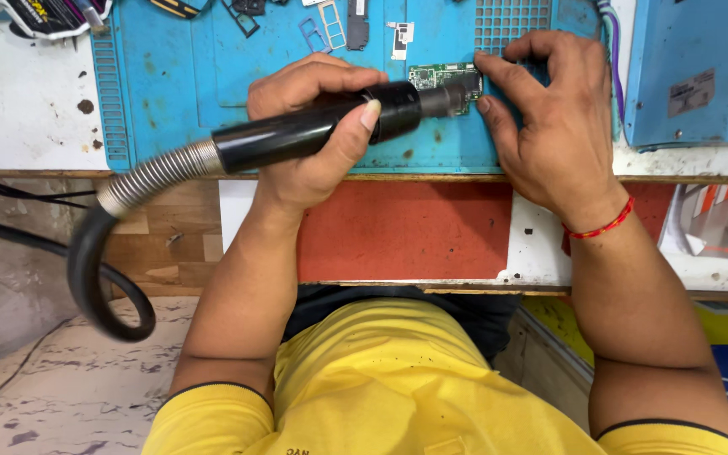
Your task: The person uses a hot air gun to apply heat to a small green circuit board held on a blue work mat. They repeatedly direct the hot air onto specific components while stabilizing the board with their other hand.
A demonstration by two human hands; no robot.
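Observation:
My left hand (309,126) grips the black handle of a hot-air tool (297,135); its metal nozzle (452,99) lies over a small green circuit board (434,76) on the blue work mat (170,84). A ribbed metal hose (149,181) and a black hose run from the handle down to the left. My right hand (549,118) rests on the mat just right of the board, with index finger and thumb touching the board's right edge. A red thread is tied round that wrist.
Small phone parts and frames (330,25) lie at the mat's far edge. A blue box (693,67) stands at the right with purple wires beside it. A dark pouch (48,15) sits far left. The bench front is red (406,227) and white.

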